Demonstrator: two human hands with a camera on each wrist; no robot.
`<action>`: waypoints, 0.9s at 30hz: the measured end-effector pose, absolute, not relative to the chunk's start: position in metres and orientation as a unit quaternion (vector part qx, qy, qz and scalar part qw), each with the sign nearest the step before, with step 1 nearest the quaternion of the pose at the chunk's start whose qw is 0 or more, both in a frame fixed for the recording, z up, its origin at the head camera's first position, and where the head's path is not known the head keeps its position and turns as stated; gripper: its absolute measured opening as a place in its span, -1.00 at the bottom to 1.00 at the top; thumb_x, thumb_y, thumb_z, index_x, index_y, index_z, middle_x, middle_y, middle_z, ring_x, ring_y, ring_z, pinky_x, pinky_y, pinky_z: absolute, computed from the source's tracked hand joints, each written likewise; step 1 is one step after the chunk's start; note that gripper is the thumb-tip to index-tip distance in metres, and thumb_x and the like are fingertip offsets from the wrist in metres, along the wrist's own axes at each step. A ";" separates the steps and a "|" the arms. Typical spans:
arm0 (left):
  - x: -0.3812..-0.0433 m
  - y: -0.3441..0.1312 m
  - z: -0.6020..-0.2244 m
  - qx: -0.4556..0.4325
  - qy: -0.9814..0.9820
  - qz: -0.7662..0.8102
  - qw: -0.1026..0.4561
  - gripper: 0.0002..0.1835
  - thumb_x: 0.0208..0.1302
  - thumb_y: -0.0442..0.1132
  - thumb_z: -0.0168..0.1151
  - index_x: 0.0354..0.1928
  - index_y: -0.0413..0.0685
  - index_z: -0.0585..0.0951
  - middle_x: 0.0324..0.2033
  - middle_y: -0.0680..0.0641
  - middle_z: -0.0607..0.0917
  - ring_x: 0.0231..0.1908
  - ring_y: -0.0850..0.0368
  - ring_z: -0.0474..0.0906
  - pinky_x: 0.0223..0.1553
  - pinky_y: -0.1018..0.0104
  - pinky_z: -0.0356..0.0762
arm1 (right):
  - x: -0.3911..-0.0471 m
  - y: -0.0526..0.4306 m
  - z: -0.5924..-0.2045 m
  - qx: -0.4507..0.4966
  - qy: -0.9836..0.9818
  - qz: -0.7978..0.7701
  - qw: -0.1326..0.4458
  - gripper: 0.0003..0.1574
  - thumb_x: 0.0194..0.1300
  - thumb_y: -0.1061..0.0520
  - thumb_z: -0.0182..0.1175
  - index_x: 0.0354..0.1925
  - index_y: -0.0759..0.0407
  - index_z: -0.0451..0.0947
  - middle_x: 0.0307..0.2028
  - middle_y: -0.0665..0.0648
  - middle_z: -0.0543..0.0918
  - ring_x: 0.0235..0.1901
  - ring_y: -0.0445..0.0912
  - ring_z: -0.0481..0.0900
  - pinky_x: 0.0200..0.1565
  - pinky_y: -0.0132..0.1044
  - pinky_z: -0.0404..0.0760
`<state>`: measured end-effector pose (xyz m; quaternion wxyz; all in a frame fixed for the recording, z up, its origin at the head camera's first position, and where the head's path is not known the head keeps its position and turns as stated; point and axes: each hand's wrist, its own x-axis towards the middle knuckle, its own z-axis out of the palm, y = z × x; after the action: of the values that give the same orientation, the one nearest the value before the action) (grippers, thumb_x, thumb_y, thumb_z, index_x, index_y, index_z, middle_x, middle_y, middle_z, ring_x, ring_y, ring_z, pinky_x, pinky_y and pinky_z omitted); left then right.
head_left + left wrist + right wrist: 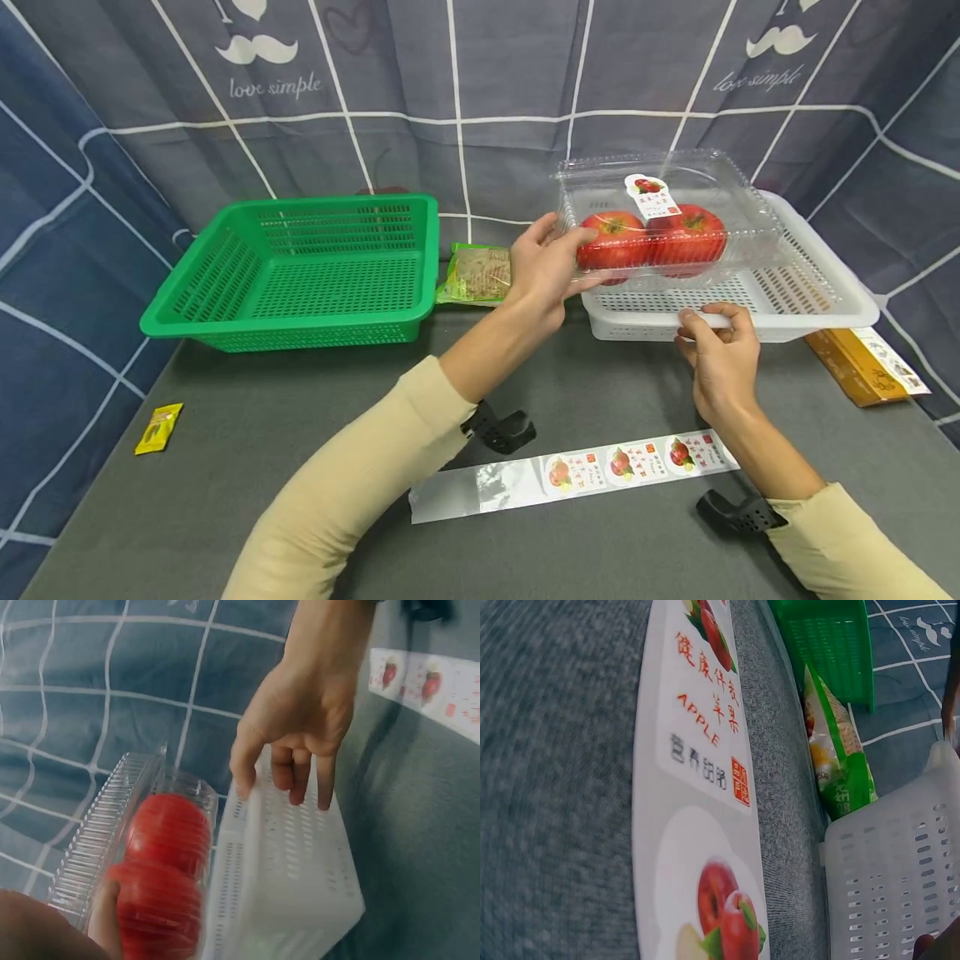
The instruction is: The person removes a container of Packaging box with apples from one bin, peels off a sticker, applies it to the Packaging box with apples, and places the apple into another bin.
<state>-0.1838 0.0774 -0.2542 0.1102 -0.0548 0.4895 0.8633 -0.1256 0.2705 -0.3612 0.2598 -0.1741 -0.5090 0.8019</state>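
My left hand grips the left end of a clear plastic fruit box. Two red apples show inside it, and an apple label sticks to its lid. Held over the white basket, the box hides part of the basket's inside. The right hand pinches the basket's front rim, thumb and fingers on either side; in the left wrist view its fingers hang down the outer wall.
A strip of apple stickers lies on the grey table. At left stand a green basket and a small yellow packet. A green-edged food bag sits between the baskets; an orange-brown box lies at right, partly under the white basket.
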 end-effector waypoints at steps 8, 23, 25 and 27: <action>-0.203 0.131 -0.260 -0.097 0.524 0.841 0.090 -0.36 0.22 -0.49 0.27 0.36 -0.08 0.43 0.23 -0.15 0.43 -0.19 -0.23 0.69 -0.43 0.15 0.67 | -0.124 0.270 -0.360 -0.177 -0.515 0.799 0.257 -0.71 0.22 0.42 0.30 -0.23 0.18 0.41 -0.42 0.13 0.54 -0.47 -0.14 0.62 -0.28 -0.32 0.65; -0.205 0.175 -0.285 -0.121 0.584 0.797 0.095 -0.35 0.20 -0.49 0.32 0.35 -0.11 0.44 0.09 -0.32 0.56 -0.29 -0.19 0.71 -0.41 0.11 0.67 | -0.125 0.272 -0.361 -0.178 -0.528 0.789 0.259 -0.73 0.22 0.40 0.31 -0.23 0.17 0.43 -0.48 0.08 0.56 -0.49 -0.16 0.61 -0.38 -0.36 0.63; -0.205 0.177 -0.287 -0.125 0.583 0.797 0.101 -0.36 0.21 -0.48 0.32 0.36 -0.11 0.44 0.09 -0.31 0.55 -0.26 -0.20 0.71 -0.38 0.10 0.67 | -0.125 0.272 -0.361 -0.179 -0.530 0.788 0.258 -0.73 0.22 0.39 0.31 -0.23 0.16 0.43 -0.48 0.08 0.57 -0.48 -0.16 0.61 -0.38 -0.35 0.63; -0.206 0.177 -0.288 -0.124 0.588 0.792 0.109 -0.36 0.22 -0.46 0.32 0.36 -0.10 0.43 0.11 -0.30 0.54 -0.19 -0.21 0.69 -0.35 0.09 0.68 | -0.125 0.272 -0.361 -0.178 -0.531 0.787 0.257 -0.73 0.22 0.38 0.32 -0.23 0.16 0.44 -0.48 0.09 0.57 -0.48 -0.16 0.62 -0.36 -0.35 0.63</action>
<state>-0.2058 0.1771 -0.2883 0.1089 -0.1245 0.5876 0.7921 -0.1254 0.2717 -0.3612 0.2565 -0.1782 -0.5314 0.7874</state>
